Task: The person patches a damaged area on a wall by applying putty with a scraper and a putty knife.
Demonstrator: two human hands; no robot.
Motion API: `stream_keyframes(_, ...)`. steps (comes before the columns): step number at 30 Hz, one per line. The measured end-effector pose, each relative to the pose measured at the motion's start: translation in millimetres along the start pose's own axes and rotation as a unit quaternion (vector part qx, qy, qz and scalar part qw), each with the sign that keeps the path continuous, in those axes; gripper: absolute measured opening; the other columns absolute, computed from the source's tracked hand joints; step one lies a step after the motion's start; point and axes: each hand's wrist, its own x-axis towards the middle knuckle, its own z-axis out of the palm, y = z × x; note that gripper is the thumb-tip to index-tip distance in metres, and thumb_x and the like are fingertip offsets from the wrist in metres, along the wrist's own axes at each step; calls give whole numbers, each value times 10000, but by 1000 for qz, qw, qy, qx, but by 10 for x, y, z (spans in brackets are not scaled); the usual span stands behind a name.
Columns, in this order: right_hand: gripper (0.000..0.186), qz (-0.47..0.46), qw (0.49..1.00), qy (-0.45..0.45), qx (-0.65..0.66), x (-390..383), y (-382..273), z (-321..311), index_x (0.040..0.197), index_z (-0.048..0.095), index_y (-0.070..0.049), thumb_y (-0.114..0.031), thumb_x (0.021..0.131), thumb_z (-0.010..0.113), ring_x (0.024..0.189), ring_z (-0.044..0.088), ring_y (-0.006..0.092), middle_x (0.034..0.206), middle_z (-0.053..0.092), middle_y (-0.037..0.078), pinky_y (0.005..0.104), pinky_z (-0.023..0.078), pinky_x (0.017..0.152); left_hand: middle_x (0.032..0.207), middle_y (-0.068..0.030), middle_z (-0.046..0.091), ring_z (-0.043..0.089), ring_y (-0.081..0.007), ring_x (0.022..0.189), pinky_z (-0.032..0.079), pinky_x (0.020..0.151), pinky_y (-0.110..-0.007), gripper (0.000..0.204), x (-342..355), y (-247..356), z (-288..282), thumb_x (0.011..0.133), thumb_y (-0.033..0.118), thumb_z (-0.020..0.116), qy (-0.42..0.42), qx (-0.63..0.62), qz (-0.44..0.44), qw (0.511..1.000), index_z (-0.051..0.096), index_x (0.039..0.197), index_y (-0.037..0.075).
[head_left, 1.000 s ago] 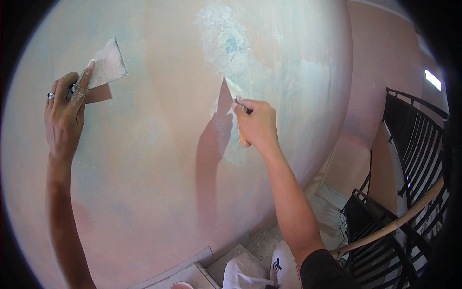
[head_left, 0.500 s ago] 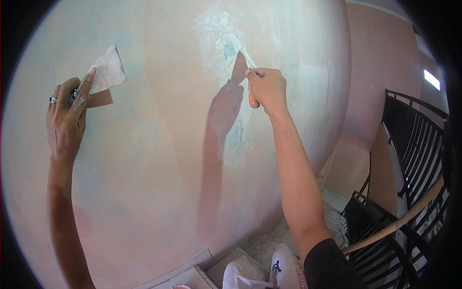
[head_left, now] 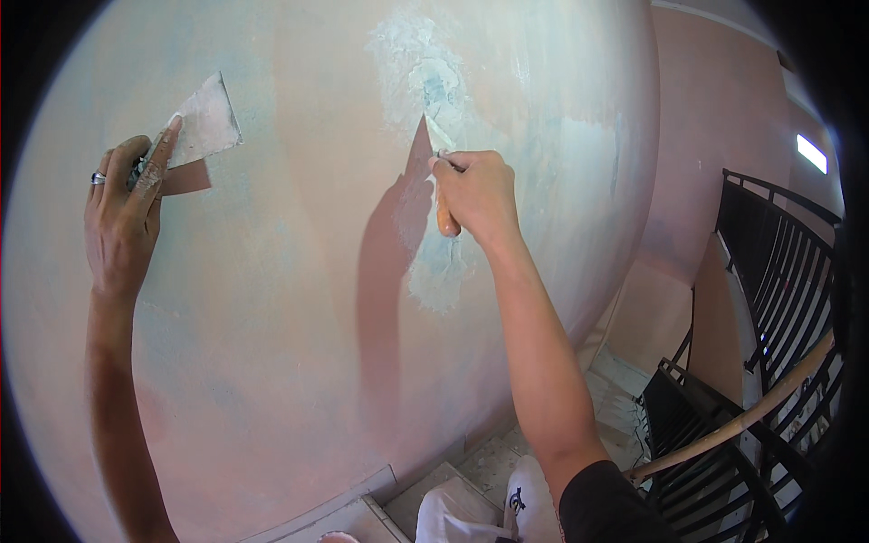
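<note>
My right hand (head_left: 482, 192) is closed round the orange wooden handle of a putty knife (head_left: 447, 219). Its whitish blade points up and meets the pink and bluish wall (head_left: 299, 262), just below a wet white filler patch (head_left: 437, 74). Lower down, a second filler smear (head_left: 441, 279) runs beneath the handle. At the left, my left hand (head_left: 124, 222) grips a broad scraper (head_left: 210, 119), with one finger laid along its putty-coated blade. That scraper's handle is mostly hidden by the fingers, and its blade casts a shadow on the wall.
Dusty steps (head_left: 444, 487) lie below the wall, beside my light-coloured trouser leg (head_left: 457, 516). A pinkish round rim (head_left: 339, 538) shows at the lower edge. Black metal railings (head_left: 778, 262) and a wooden handrail (head_left: 742, 423) stand at the right.
My right hand and its putty knife have moved down and a little left along the wall, uncovering more of the upper filler patch. My left hand has barely shifted.
</note>
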Motion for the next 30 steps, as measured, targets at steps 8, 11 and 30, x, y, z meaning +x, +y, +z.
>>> stream_keyframes(8,271,-37,999,-16,6,-174,145,-10,1000,743,53,-174,912,626,486,627,228,525,631,137,334,528,594,1150,-2,628,622,-185,1031,587,870,-336,667,9,11,-38,780,-3,742,1,4,4,1000,616,1368,287)
stream_keyframes(11,288,-6,1000,1,11,-68,-4,-156,1041,748,33,-196,909,635,496,637,230,549,646,142,335,533,596,1148,-5,628,621,-187,1030,586,868,-338,675,-11,18,-31,776,-6,745,-5,4,0,1000,615,1370,288)
stream_keyframes(30,315,18,992,-111,55,-356,86,-210,1119,706,82,-151,914,648,438,530,154,530,603,96,315,482,546,1152,-9,627,618,-189,1025,582,880,-336,680,-19,25,-31,774,-17,743,8,-16,-3,1000,617,1368,290)
